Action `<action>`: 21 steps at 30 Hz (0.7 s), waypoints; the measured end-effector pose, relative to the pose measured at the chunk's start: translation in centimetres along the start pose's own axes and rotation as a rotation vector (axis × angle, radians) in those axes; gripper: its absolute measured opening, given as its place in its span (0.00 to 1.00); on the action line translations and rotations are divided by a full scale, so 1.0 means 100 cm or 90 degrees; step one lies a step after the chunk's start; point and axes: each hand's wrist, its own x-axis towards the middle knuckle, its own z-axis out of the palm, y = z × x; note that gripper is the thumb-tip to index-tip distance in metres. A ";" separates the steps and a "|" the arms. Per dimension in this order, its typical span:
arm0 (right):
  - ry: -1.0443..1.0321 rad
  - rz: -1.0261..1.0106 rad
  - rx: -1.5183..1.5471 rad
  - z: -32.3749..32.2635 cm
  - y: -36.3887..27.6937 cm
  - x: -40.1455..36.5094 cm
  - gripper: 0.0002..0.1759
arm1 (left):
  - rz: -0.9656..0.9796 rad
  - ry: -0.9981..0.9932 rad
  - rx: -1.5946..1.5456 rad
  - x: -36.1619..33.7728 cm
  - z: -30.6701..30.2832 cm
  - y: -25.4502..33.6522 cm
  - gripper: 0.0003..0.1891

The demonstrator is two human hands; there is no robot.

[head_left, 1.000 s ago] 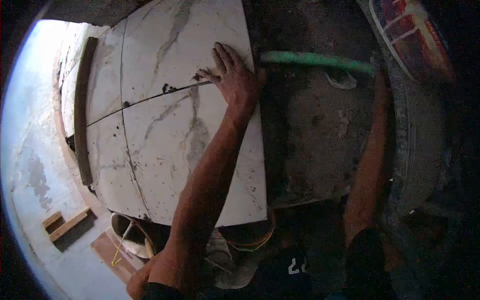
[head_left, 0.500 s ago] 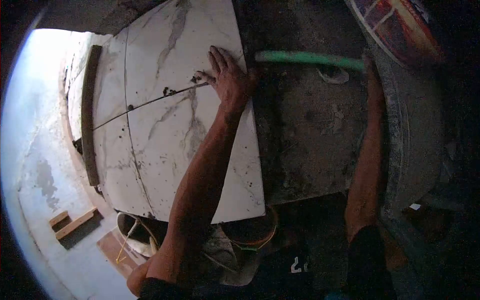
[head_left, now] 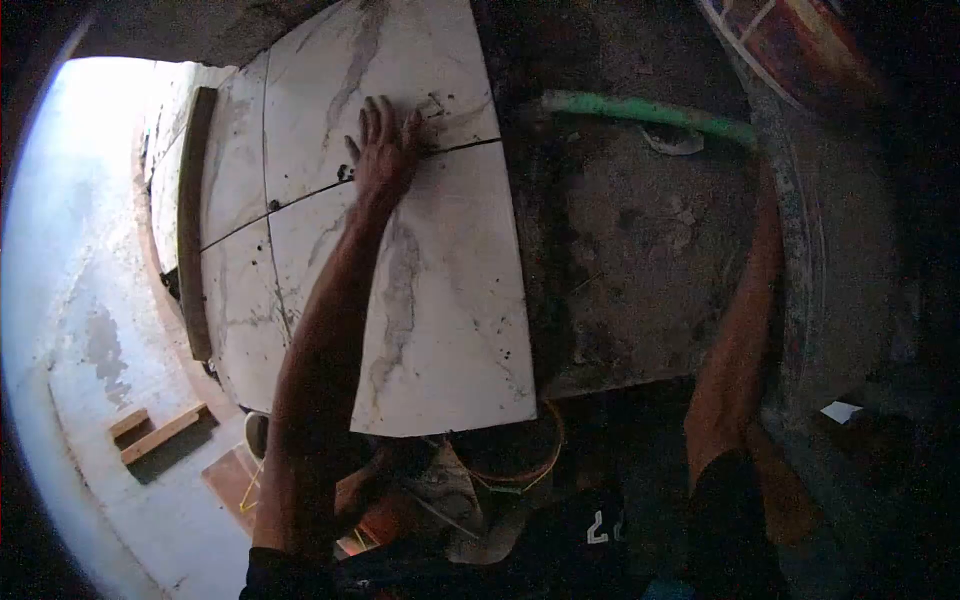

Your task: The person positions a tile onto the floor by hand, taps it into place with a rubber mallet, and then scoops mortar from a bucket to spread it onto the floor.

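Note:
My left hand [head_left: 384,152] lies on white marble-patterned tiles [head_left: 460,290] with its fingers spread, beside the dark joint between two of them. Under it and to its right is a dirty smear; a small dark clump [head_left: 345,173] sits by the joint near the wrist. My right hand [head_left: 764,165] is in deep shadow at the right, closed around the end of a green bar [head_left: 650,110]. The bar extends left above rough grey ground, its far end close to the tile edge. Fingers of the right hand are barely visible.
A dark long strip [head_left: 190,230] borders the tiles at left. Below the tiles stands a bucket [head_left: 510,460]. Wood pieces [head_left: 165,435] lie on the pale floor. A pale scrap [head_left: 675,142] is under the green bar, and a colourful bag [head_left: 790,45] is at upper right.
My left hand has slid left across the tiles, away from their right edge, exposing a smear. My right hand and the green bar have shifted slightly right, and the bar slants more.

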 end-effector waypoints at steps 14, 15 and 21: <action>0.024 0.021 0.027 -0.013 0.015 -0.001 0.30 | -0.006 0.094 -0.047 -0.011 0.002 0.006 0.33; -0.023 -0.117 0.076 -0.013 0.014 0.005 0.28 | -0.006 0.090 -0.039 -0.008 0.001 0.004 0.33; 0.032 0.040 -0.004 0.004 -0.029 -0.018 0.26 | 0.017 0.122 -0.027 -0.015 0.008 0.002 0.31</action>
